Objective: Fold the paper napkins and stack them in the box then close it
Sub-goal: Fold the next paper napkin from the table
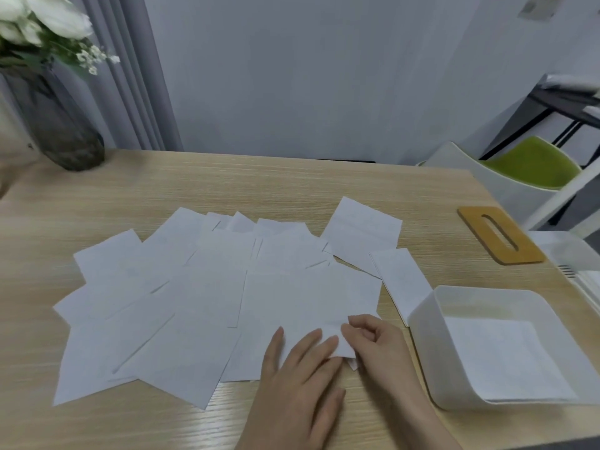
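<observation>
Several white paper napkins (pixel 194 297) lie spread and overlapping across the wooden table (pixel 227 186). My left hand (pixel 298 375) presses flat with straight fingers on the near corner of the front napkin (pixel 308 300). My right hand (pixel 376 342) pinches that same corner between thumb and fingers. To the right stands the open white box (pixel 425 323) with a folded napkin (pixel 500 355) lying flat on its bottom. The box's wooden lid (pixel 500 235) with a slot lies on the table behind it.
A dark glass vase (pixel 61 131) with white flowers stands at the table's far left corner. A white and green chair (pixel 526 170) sits beyond the right edge. Another clear plastic container (pixel 574 254) is at the far right.
</observation>
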`<state>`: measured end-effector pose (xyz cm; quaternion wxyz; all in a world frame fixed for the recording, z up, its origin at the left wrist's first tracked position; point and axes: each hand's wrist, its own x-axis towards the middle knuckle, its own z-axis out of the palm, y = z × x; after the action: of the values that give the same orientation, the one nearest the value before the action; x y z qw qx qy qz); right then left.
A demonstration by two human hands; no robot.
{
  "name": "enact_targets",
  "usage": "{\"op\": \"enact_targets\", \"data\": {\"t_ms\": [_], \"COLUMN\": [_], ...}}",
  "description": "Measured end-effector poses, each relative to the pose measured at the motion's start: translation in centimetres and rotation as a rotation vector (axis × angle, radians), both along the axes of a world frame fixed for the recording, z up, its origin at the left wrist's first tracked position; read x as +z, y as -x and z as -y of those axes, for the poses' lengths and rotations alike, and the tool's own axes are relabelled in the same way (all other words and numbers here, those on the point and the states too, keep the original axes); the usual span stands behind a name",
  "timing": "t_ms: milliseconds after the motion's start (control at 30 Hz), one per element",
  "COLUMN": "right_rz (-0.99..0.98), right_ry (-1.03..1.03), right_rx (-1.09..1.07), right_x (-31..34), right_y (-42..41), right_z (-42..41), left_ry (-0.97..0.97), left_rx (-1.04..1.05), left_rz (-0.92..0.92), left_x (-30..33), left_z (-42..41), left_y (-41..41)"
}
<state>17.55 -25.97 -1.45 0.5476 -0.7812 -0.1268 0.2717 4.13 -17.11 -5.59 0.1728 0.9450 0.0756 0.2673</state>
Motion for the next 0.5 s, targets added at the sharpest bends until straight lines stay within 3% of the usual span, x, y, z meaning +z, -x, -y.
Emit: {"op": "enact_targets", "data": {"t_ms": [100,200,433,500], "right_rz": [0.02,-0.003,-0.036,-0.032], "right_ry": [-0.018,-0.068,-0.149,-0.142], "right_rx": [-0.018,-0.019,0.003,0.029], "right_x": [0.2,0.5,1.3,1.3], "right_y": [-0.2,-0.1,1.0,1.2], "right_z": [0.3,0.5,0.8,0.7], "left_ry": [0.239,0.6,1.487,1.65], "left_rx": [0.047,0.187,0.388,0.385], "left_rz": [0.099,0.175,0.178,0.138], "left_x": [0.6,1.8,4.4,4.7], "left_z": [-0.5,-0.9,-2.3,-2.8], "left_y": [0.1,-0.1,-1.3,-1.3]}}
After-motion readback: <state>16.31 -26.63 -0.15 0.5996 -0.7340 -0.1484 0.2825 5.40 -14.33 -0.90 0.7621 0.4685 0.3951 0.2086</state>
